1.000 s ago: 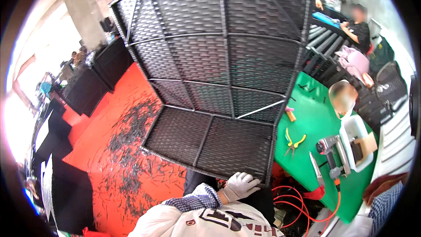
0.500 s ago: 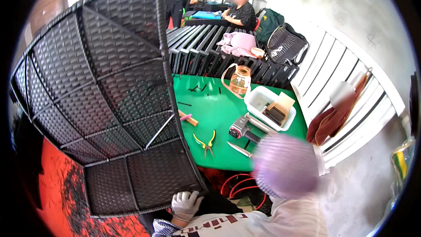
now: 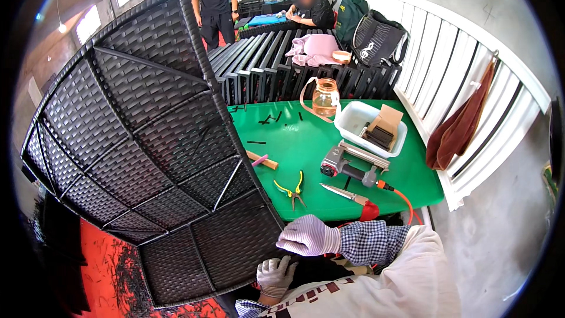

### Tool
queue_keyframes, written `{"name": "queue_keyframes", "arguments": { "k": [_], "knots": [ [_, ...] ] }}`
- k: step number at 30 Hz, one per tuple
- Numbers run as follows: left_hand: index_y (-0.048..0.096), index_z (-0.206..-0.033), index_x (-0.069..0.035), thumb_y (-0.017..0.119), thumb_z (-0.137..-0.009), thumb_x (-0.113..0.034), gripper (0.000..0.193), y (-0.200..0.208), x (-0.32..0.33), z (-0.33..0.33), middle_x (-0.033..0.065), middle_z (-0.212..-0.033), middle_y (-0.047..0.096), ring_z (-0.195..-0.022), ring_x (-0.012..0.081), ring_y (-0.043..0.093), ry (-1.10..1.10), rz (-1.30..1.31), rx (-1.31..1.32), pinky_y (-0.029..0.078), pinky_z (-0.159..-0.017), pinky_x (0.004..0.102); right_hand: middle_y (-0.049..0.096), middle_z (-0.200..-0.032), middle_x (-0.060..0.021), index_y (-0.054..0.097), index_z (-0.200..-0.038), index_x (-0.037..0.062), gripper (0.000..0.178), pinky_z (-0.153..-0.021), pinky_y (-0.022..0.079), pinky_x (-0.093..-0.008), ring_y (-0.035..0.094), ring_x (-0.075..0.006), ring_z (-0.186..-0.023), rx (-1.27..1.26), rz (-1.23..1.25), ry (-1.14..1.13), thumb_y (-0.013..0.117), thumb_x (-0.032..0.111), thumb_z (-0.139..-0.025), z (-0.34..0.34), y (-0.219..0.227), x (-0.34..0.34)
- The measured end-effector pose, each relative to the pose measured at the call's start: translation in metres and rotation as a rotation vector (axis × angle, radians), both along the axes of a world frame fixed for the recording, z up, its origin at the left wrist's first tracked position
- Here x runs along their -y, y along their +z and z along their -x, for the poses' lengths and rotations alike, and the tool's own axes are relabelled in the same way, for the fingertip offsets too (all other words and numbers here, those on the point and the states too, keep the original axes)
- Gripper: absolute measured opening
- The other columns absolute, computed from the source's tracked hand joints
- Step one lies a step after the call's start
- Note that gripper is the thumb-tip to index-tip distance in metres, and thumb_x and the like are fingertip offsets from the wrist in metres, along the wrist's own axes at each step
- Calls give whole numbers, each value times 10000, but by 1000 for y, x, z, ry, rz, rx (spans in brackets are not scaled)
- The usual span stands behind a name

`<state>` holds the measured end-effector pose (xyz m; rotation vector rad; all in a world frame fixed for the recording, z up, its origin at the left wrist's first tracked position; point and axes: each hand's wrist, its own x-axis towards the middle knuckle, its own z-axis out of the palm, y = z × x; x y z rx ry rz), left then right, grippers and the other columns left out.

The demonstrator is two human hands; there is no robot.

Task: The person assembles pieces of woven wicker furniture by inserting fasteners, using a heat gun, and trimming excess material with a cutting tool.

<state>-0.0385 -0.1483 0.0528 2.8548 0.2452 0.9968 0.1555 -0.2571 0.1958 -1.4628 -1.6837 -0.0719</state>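
On green table (image 3: 312, 147), tub (image 3: 354, 119) holding cardboard (image 3: 389, 119), left grip (image 3: 274, 277) holding wicker panel (image 3: 156, 115), right grip (image 3: 309, 235) unclear.

free: between pliers (image 3: 295, 195) and bottle (image 3: 325, 100); obstacles: panel (image 3: 150, 135) left; nail gun (image 3: 355, 172) right

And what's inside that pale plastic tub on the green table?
The tub holds a piece of brown cardboard and some dark pieces. Anything underneath them is covered, so I can't tell.

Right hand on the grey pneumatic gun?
No: the gun lies on the green table; the gloved right hand is at the black woven panel.
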Motion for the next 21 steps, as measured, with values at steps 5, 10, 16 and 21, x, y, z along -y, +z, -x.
{"name": "queue_keyframes", "arguments": {
  "k": [5, 10, 16, 21],
  "knots": [
    [731, -1004, -200, 852, -767, -380, 321, 4, -4, -4, 29, -866, 569, -791, 253, 599, -27, 27, -31, 470, -673, 425, 652, -719, -86, 709, -851, 54, 188, -578, 530, -387, 662, -287, -647, 22, 64, -84, 736, 219, -939, 9, -58, 11],
    [739, -977, -218, 855, -745, -385, 308, 8, 1, 14, 15, -855, 563, -760, 252, 589, 49, 23, -44, 475, -668, 422, 637, -745, -107, 674, -872, 82, 194, -627, 532, -428, 668, -325, -708, -202, 131, -144, 688, 253, -962, 34, -78, 20],
    [737, -1002, -199, 862, -756, -358, 319, 12, 3, 10, 26, -861, 572, -780, 243, 596, 9, 23, 18, 473, -678, 400, 575, -1390, -205, 444, -1488, -16, 755, -1052, 500, -451, 606, -340, -1252, -362, -250, -627, 795, 255, -877, -30, 69, 46],
    [737, -1008, -203, 874, -723, -319, 337, 14, 2, 13, 19, -841, 577, -763, 242, 593, 39, 26, 30, 473, -679, 397, 685, -1221, -202, 620, -1334, -40, 707, -964, 538, -431, 625, -291, -1212, 587, -372, -544, 827, 425, -842, -26, 163, 54]
  ]
}}
